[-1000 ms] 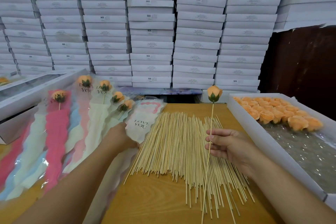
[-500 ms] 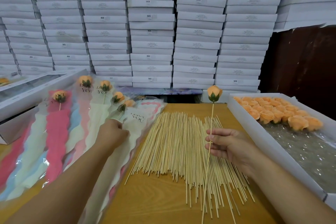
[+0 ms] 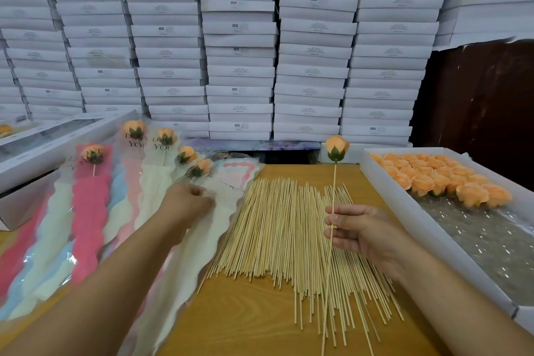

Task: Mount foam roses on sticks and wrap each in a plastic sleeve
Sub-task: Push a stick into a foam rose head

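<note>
My right hand point(image 3: 358, 231) pinches a thin wooden stick point(image 3: 332, 199) upright, with an orange foam rose point(image 3: 336, 147) mounted on its top. My left hand point(image 3: 187, 204) reaches over the plastic sleeves and grips the edge of a cream "LOVE YOU" sleeve point(image 3: 202, 240) lying at the top of the stack. A heap of bare sticks point(image 3: 277, 228) lies on the wooden table point(image 3: 245, 324) between my hands. Several wrapped roses point(image 3: 166, 136) in pink, blue and cream sleeves are fanned out on the left.
An open white box point(image 3: 433, 228) at the right holds several loose orange rose heads point(image 3: 439, 179) over bubble wrap. White cartons point(image 3: 239, 52) are stacked high behind the table. More white boxes point(image 3: 43, 147) stand at the left.
My left hand has slid up and away along the sleeve stack and now grips the sleeve's edge, lifting it a little. My right hand with the rose stick has stayed put.
</note>
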`<state>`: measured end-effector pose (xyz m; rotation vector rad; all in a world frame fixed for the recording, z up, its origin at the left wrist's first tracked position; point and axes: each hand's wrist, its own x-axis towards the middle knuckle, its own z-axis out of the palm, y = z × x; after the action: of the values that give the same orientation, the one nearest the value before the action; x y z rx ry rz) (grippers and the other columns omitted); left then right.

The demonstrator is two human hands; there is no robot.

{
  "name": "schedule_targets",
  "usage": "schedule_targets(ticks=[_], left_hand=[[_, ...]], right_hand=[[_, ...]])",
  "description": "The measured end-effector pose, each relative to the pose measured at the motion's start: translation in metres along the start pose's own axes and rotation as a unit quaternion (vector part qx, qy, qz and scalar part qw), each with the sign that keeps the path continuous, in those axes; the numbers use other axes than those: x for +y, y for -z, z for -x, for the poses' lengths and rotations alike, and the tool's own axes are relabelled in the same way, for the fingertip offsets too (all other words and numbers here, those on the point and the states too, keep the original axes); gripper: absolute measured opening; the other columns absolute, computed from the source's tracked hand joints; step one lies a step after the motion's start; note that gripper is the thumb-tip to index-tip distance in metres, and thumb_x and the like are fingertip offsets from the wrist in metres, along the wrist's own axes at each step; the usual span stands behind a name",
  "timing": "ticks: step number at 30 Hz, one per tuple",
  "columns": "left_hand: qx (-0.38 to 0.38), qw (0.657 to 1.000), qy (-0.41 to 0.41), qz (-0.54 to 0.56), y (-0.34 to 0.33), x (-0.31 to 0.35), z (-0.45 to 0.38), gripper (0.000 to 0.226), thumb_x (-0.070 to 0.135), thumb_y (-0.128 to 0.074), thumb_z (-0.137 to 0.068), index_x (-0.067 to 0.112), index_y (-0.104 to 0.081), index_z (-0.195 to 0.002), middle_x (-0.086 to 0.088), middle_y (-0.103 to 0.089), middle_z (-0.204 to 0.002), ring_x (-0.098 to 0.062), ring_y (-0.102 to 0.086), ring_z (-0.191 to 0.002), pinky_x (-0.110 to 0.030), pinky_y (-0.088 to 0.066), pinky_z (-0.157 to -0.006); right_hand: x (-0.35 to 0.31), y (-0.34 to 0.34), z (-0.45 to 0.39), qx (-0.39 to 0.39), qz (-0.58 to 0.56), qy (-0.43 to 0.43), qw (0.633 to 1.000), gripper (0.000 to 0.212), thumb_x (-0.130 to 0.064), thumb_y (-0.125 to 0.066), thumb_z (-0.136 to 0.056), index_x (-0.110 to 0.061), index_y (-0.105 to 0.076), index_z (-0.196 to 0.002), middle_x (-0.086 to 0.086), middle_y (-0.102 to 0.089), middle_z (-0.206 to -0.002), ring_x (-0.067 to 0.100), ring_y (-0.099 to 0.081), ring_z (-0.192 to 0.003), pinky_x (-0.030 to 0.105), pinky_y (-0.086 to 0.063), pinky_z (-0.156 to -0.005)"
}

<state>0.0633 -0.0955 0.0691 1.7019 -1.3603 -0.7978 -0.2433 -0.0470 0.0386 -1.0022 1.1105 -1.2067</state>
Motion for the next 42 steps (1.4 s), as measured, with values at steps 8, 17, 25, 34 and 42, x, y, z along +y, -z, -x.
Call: schedule_targets(ticks=[8,17,25,34,42], left_hand=[[-0.074,0.978,0.046,0.192,-0.012,0.02,0.025,0.014,-0.003,-0.067,-0.09,0.002,-0.067,-0.103,-0.012,-0.075,-0.074,-0.021,-0.071,-0.059,-0.026,-0.054,-0.046],[-0.206,0.938,0.098,0.262,-0.055,0.014,0.076,0.014,-0.003,-0.068,-0.089,0.003,-0.068,-0.101,-0.021,-0.076,-0.091,-0.028,-0.075,-0.071,-0.031,-0.059,-0.052],[-0.324,0.916,0.102,0.214,-0.058,0.006,0.093,0.041,-0.01,-0.074,-0.081,0.004,-0.063,-0.119,-0.015,-0.077,-0.097,-0.025,-0.076,-0.079,-0.03,-0.061,-0.061],[-0.36,0.907,0.081,0.205,-0.061,0.007,0.093,0.028,0.011,-0.071,-0.092,0.009,-0.067,-0.12,-0.011,-0.077,-0.109,-0.025,-0.074,-0.102,-0.036,-0.062,-0.084],[-0.196,0.921,0.074,0.328,-0.07,0.021,0.068,0.019,0.016,-0.066,-0.096,0.011,-0.062,-0.113,-0.015,-0.077,-0.097,-0.025,-0.075,-0.083,-0.039,-0.062,-0.073]], right_hand=[[-0.001,0.0,0.002,-0.033,-0.008,-0.012,0.999,0.023,0.0,-0.068,-0.087,-0.001,-0.069,-0.11,0.015,-0.077,-0.097,0.02,-0.075,-0.071,0.024,-0.058,-0.056],[-0.006,-0.002,0.007,-0.128,-0.067,-0.041,0.989,0.026,-0.003,-0.075,-0.072,-0.005,-0.078,-0.098,0.023,-0.074,-0.105,0.021,-0.074,-0.07,0.026,-0.06,-0.055],[-0.007,-0.002,0.007,-0.094,-0.052,-0.048,0.993,0.041,-0.003,-0.073,-0.071,0.0,-0.069,-0.111,0.016,-0.076,-0.088,0.021,-0.074,-0.066,0.024,-0.058,-0.05],[-0.006,-0.004,0.01,-0.119,0.006,-0.044,0.992,0.025,-0.006,-0.077,-0.068,-0.003,-0.079,-0.093,0.013,-0.072,-0.077,0.02,-0.073,-0.066,0.024,-0.057,-0.051],[-0.003,-0.012,0.017,-0.19,0.052,-0.059,0.979,0.021,-0.006,-0.078,-0.073,-0.007,-0.08,-0.094,0.012,-0.07,-0.082,0.023,-0.073,-0.073,0.025,-0.059,-0.055]])
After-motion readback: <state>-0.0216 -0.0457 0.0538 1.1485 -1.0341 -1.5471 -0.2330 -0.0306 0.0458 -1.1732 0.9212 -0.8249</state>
